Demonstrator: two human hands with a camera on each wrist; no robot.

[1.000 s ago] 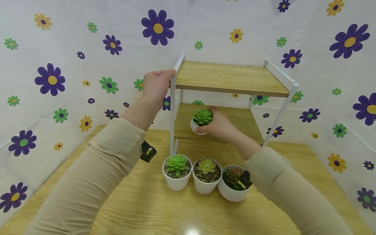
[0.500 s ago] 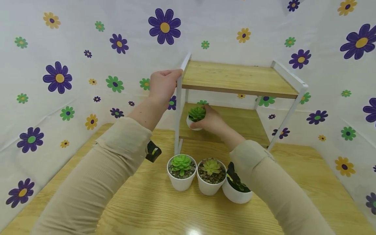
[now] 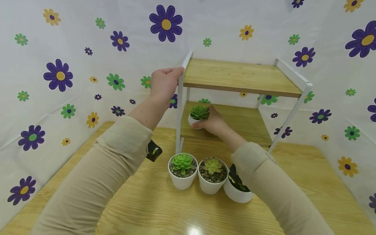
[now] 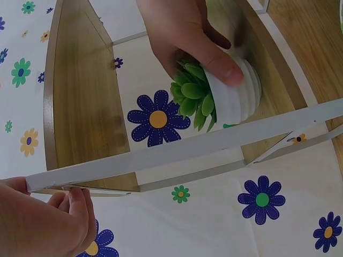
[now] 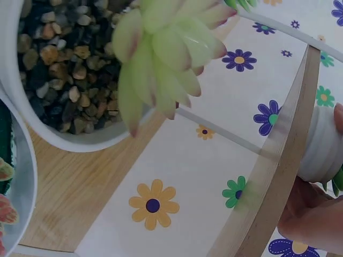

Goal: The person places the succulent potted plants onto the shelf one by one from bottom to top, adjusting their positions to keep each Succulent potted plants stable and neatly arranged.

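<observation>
My left hand (image 3: 164, 83) grips the top of the white left-hand frame (image 4: 177, 156) of a two-tier shelf with wooden boards (image 3: 241, 75); thumb and fingers lie on either side of the bar in the left wrist view. Between the two boards, my right hand (image 3: 215, 122) holds a green succulent (image 3: 199, 112) in a small ribbed white pot (image 4: 236, 96), thumb against the pot's side. The pot is near the left end of the lower board (image 3: 235, 125). Whether its base touches that board, I cannot tell. The right wrist view shows only part of this pot (image 5: 321, 150).
In front of the shelf, three white pots stand in a row on the wooden table: a bright green succulent (image 3: 182, 163), a yellowish one (image 3: 212, 166), and a pot (image 3: 238, 194) partly hidden by my right sleeve. A flower-patterned cloth (image 3: 117, 19) hangs behind and at the sides.
My right hand has carried the succulent leftward along the lower board. My left hand keeps its grip on the frame. The head view has turned slightly left.
</observation>
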